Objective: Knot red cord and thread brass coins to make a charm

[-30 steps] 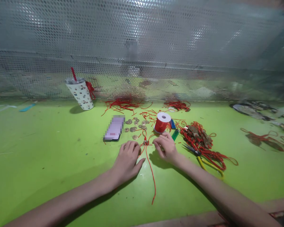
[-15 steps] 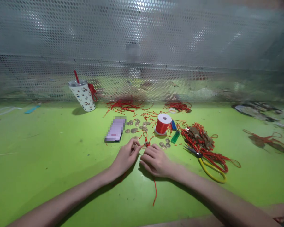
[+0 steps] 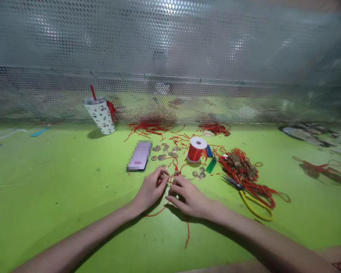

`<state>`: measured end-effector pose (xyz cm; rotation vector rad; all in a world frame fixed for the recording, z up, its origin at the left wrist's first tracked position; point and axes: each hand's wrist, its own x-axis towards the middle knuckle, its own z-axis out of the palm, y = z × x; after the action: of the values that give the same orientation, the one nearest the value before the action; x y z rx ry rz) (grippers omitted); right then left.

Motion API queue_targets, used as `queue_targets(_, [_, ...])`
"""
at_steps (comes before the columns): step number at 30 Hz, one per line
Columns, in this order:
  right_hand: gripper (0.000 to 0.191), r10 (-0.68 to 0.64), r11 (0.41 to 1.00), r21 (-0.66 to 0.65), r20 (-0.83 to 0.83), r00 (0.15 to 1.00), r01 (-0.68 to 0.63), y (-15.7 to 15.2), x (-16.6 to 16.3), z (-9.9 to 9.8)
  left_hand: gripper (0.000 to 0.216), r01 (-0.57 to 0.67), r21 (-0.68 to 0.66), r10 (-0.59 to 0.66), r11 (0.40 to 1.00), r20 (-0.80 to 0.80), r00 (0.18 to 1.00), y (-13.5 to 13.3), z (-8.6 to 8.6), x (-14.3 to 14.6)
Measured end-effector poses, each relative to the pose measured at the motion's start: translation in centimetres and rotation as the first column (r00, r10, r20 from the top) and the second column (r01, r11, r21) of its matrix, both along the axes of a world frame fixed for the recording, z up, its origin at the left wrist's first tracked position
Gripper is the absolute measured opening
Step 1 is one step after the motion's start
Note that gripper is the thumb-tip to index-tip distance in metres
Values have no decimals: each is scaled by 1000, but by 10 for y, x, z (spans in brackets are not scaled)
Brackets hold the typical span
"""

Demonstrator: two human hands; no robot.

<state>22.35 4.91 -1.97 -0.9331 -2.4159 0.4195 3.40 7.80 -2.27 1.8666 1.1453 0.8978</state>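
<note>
My left hand [image 3: 151,189] and my right hand [image 3: 187,197] meet on the green table [image 3: 59,182], fingertips pinched on a thin red cord [image 3: 187,231] that trails toward me. A small coin on the cord [image 3: 176,173] lies just beyond my fingers. Loose brass coins [image 3: 163,150] are scattered behind my hands, with a few more coins [image 3: 199,175] to the right. A red cord spool [image 3: 196,148] stands just past them.
A phone [image 3: 139,160] lies left of the coins. Yellow-handled scissors [image 3: 251,201] and a heap of finished red knotted coin strings [image 3: 241,167] lie to the right. A patterned cup with a straw [image 3: 100,115] stands back left. A green lighter [image 3: 211,164] lies near the spool. A perforated metal wall [image 3: 170,64] closes the back.
My right hand came from beside the spool toward me and joined my left hand on the cord. The cord's loose end has curled under my hands.
</note>
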Motion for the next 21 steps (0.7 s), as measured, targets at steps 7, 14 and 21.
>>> queue_targets(7, [17, -174, 984, 47, 37, 984, 173, -7, 1, -3, 15, 10, -13, -10, 1000, 9, 1000, 1, 1, -1])
queue_targets(14, [11, -323, 943, 110, 72, 944, 314, -17, 0, -11, 13, 34, -13, -33, 999, 47, 998, -3, 6, -1])
queue_targets(21, [13, -336, 939, 61, -50, 941, 339, -11, 0, -18, 12, 145, -28, -143, 989, 55, 988, -8, 5, -6])
